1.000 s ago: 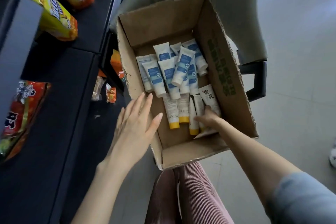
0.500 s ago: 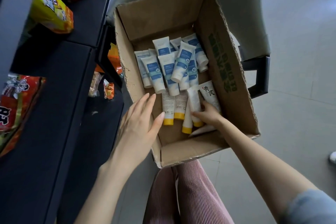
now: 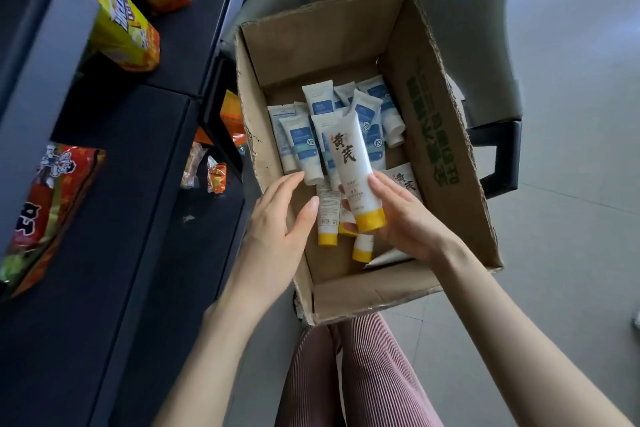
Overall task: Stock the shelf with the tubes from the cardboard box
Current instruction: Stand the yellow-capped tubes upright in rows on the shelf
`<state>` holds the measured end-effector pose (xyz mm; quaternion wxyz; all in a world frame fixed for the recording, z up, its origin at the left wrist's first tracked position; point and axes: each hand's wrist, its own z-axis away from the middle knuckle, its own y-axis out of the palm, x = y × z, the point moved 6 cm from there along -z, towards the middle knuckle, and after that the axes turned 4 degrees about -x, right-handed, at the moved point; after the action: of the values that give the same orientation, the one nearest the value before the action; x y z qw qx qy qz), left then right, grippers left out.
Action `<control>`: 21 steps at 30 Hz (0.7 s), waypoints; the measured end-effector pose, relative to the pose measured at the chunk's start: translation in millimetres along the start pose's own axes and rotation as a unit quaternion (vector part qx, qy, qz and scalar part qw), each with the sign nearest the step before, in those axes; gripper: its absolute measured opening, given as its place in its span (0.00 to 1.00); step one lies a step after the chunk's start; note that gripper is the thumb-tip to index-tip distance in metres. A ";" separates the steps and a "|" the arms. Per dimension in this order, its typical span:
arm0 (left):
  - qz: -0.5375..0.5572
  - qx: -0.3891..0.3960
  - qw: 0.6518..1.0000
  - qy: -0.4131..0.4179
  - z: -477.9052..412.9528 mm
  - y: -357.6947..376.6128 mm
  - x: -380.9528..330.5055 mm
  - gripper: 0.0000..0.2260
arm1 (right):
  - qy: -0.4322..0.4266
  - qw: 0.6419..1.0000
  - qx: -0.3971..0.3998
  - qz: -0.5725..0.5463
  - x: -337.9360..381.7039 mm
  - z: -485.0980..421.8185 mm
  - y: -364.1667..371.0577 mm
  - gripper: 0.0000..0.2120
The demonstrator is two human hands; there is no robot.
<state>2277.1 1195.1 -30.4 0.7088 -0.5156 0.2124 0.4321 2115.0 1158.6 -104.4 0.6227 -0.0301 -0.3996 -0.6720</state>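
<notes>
Head view: right hand point(image 3: 403, 218) now holds a white tube w/ yellow cap point(image 3: 355, 173), fingers wrapped round its lower end, cap toward 6 o'clock, lifted above the pile. 0.5 s ago that hand was down among the yellow-cap tubes, nothing raised. Left hand point(image 3: 282, 218) fingers loosely spread, holding nothing, over box wall at 9 o'clock of the tube; has moved in closer vs earlier. Cardboard box point(image 3: 446, 163) sits frame centre, blue-label tubes point(image 3: 301, 146) heaped at its 12 o'clock end, other yellow-cap tubes point(image 3: 327, 215) flat at 6. Dark shelf point(image 3: 138, 184) at 9 o'clock of box, snack bags point(image 3: 117, 21) on it.
</notes>
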 end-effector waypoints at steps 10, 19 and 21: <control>0.357 0.027 0.926 -0.121 -2.0 0.4 6.5 0.12 | 0.067 0.984 0.137 -0.087 -37.6 15.8 55.3 0.29; 0.391 0.052 0.914 -0.093 1.7 -9.1 9.6 0.15 | 0.080 0.979 0.169 -0.079 -34.8 18.2 65.8 0.29; 0.403 0.038 0.910 -0.094 1.1 -9.9 12.2 0.14 | 0.068 0.987 0.144 -0.024 -32.0 14.0 56.8 0.24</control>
<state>2291.7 1200.0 -33.6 0.5098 -0.3162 0.3507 0.7191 2164.6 1198.0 -83.8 0.6303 0.1153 -0.4492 -0.6226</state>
